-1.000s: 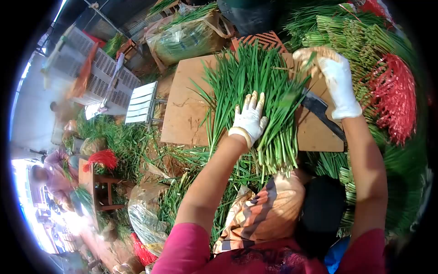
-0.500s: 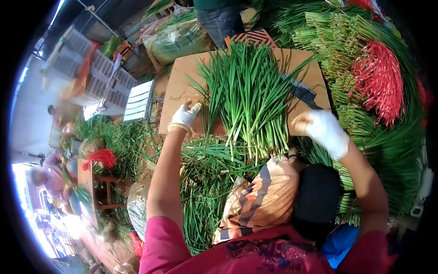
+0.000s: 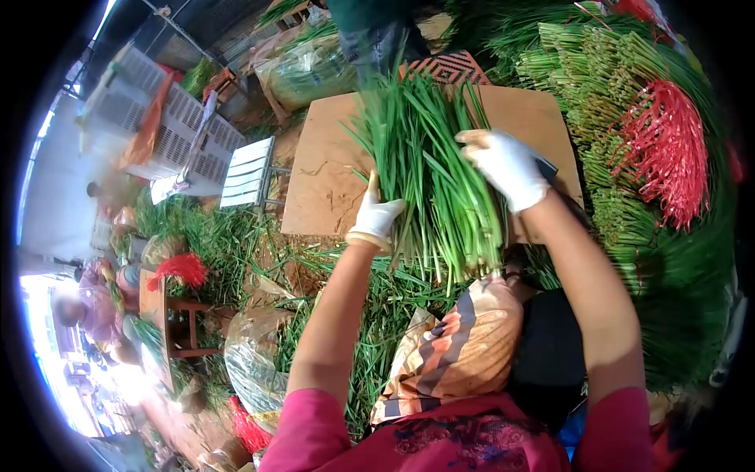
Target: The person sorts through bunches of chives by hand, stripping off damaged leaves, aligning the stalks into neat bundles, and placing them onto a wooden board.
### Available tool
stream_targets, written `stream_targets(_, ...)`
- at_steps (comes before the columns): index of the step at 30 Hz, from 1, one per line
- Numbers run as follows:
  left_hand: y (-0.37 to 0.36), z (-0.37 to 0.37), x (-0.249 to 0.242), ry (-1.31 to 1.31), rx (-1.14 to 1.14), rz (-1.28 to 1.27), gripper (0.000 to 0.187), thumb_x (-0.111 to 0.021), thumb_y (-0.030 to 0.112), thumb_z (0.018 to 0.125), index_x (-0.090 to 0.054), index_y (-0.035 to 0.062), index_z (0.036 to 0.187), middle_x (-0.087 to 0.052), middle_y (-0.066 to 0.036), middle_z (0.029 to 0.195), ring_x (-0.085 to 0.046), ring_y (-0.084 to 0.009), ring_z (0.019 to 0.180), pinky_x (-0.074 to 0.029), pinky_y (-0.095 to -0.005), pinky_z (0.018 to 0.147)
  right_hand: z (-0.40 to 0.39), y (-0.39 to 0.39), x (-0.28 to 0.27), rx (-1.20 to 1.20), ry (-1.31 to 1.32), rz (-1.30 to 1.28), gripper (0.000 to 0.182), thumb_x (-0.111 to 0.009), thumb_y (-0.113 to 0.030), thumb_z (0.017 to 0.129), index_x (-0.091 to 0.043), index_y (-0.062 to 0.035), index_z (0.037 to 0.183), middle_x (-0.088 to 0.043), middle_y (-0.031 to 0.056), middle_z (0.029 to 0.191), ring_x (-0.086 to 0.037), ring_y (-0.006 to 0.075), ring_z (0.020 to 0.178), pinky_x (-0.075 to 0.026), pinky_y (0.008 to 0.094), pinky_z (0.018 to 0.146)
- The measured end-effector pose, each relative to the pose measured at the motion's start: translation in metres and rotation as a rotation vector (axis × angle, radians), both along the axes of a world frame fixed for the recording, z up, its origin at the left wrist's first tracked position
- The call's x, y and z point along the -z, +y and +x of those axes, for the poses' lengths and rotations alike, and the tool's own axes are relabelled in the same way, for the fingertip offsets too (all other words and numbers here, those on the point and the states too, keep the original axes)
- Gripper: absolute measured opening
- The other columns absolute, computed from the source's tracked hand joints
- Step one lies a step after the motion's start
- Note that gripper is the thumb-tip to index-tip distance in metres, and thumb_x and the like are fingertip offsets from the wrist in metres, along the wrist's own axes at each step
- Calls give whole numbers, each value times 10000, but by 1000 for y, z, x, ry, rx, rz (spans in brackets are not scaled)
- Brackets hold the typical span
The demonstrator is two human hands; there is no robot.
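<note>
- Dark blade (image 3: 546, 168): partly hidden by the right hand (image 3: 502, 167).
- Green stalks (image 3: 431, 169): upper tips blurred.
- Standing person (image 3: 373, 17): cut off by the top edge.
- Far-left person (image 3: 97, 305): too blurred for detail.

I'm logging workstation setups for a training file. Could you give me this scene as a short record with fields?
Work surface: brown board
On it: pile of green stalks, leafy tips pointing away from the wearer, pale stem ends past the near edge
Left hand: white glove, at the pile's left edge
Right hand: white glove, at the pile's right side
Right of board: stacked bundles with red strips on top
Left of board: white slatted seat
</note>
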State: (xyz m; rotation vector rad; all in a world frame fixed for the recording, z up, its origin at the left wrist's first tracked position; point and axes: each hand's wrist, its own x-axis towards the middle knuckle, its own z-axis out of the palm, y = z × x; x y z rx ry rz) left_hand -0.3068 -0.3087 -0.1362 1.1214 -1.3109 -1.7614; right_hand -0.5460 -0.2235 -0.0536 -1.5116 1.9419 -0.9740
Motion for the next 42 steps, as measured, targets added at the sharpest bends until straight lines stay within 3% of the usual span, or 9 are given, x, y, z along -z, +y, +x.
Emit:
stream_targets(3,-16,32,-12,-57,-15,-74,878,-681,6,807,-159,137,1501,-572,-125,1214,-597,-201,1013,-493,-318,844,-49,21,14,124,-6,237,432,-602,-426,838,-650,0,893,-603,60,609,-566,155,538,-443,295,555)
stream_targets(9,-39,25,-19,-235,-141,184,835,-686,526,787,-311,177,1447,-433,-85,1396,-471,-249,1187,-375,-445,957,-55,12,77,150,156,243,573,-507,-562,872,-664,-16,942,-640,252,824,-641,363,791,-481,442,737)
stream_targets(16,-20,-59,-5,116,15,334,658,-773,346,766,-475,41,1268,-606,-107,1144,-608,-221,986,-520,-375,835,23,-50,89,14,-902,314,639,-706,-483,775,-608,4,1176,-656,134,1099,-631,206,959,-482,310,839)
stream_targets(21,-2,-47,13,357,87,219,593,-779,290,764,-509,39,1228,-622,-109,1090,-625,-236,953,-540,-389,824,42,-24,66,39,-909,109,408,-743,-266,789,-646,-21,1101,-676,68,998,-622,136,877,-491,288,807)
stream_targets(31,19,-49,-189,595,316,-316,775,-866,143,646,-438,33,1282,-599,-73,1138,-578,-181,1035,-484,-334,909,37,17,-115,-208,-750,-363,497,-763,-124,764,-506,53,1151,-679,101,954,-650,137,872,-514,256,811)
stream_targets(38,8,-33,-137,269,605,-458,904,-855,129,659,-333,83,1396,-480,-123,1340,-512,-212,1172,-489,-372,937,32,33,-80,-308,-381,-395,520,-770,-138,722,-558,5,1175,-641,109,1067,-613,165,940,-491,292,838)
stream_targets(40,-6,-43,-123,415,719,-12,813,-812,92,711,-352,92,1381,-492,-89,1282,-531,-189,1095,-541,-369,828,32,26,-71,-551,-1003,-367,454,-728,-194,780,-571,-26,1172,-645,96,1064,-618,187,938,-478,301,847)
stream_targets(41,-7,-45,-125,260,678,-268,796,-815,107,711,-364,86,1366,-504,-79,1232,-544,-174,1039,-545,-355,804,34,22,-70,-643,-1300,-309,424,-707,-222,809,-578,-42,1171,-648,89,1062,-621,198,937,-471,305,852)
stream_targets(42,-11,-49,-129,244,637,-338,764,-825,127,703,-398,70,1334,-527,-74,1198,-551,-164,1016,-531,-338,819,34,20,-72,-467,-955,-362,429,-711,-241,809,-580,-47,1169,-652,89,1059,-625,204,932,-472,307,848)
